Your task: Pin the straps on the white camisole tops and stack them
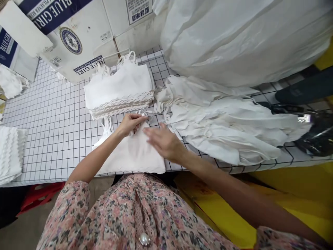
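Observation:
A white scalloped-edge garment (pixel 132 154) lies flat at the near edge of the gridded table (pixel 57 118). My left hand (pixel 131 123) pinches its top edge and strap near the far side. My right hand (pixel 163 140) rests flat on the garment's right part, fingers stretched out, slightly blurred. Just beyond my hands sits a neat stack of folded white garments (pixel 119 90) with straps pointing away from me.
A loose heap of unfolded white garments (pixel 223 125) spreads to the right. A large white bag (pixel 241 38) and Blue Girl cardboard boxes (pixel 73 38) stand at the back. Another folded stack (pixel 10 152) sits at the left edge. Dark objects (pixel 312 132) lie far right.

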Demonstrator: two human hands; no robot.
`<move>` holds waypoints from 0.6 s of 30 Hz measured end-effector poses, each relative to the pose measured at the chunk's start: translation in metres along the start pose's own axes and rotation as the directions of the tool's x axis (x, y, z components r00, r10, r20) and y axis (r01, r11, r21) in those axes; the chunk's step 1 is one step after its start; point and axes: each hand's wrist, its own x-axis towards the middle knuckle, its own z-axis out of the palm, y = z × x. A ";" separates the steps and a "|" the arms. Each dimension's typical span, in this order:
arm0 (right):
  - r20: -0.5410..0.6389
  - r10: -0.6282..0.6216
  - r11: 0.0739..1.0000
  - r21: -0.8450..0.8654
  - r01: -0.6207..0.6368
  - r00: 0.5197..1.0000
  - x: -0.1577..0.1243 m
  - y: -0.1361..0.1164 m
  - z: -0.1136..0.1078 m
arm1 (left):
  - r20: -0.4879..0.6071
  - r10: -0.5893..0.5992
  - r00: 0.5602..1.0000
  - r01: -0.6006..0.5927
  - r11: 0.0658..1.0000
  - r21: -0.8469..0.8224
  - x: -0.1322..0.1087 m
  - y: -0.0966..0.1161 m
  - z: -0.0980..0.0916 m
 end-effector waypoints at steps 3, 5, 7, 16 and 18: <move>0.271 -0.077 0.986 -0.124 0.114 0.959 -0.037 -0.019 0.023 | 0.036 -0.018 0.999 0.020 0.998 -0.057 0.011 0.007 -0.005; 0.355 -0.060 0.984 -0.138 0.116 0.933 -0.046 -0.022 0.033 | 0.054 0.002 0.999 0.002 0.997 -0.076 0.022 0.016 -0.007; 0.396 -0.037 0.984 -0.144 0.102 0.917 -0.047 -0.021 0.035 | 0.072 0.026 0.997 -0.019 0.995 -0.093 0.033 0.026 -0.009; 0.454 -0.045 0.981 -0.149 0.125 0.890 -0.043 -0.023 0.030 | 0.075 0.228 0.971 -0.226 0.973 -0.036 0.070 0.086 -0.022; 0.457 -0.047 0.982 -0.139 0.124 0.888 -0.043 -0.022 0.031 | 0.041 0.277 0.960 -0.277 0.961 -0.004 0.074 0.096 -0.024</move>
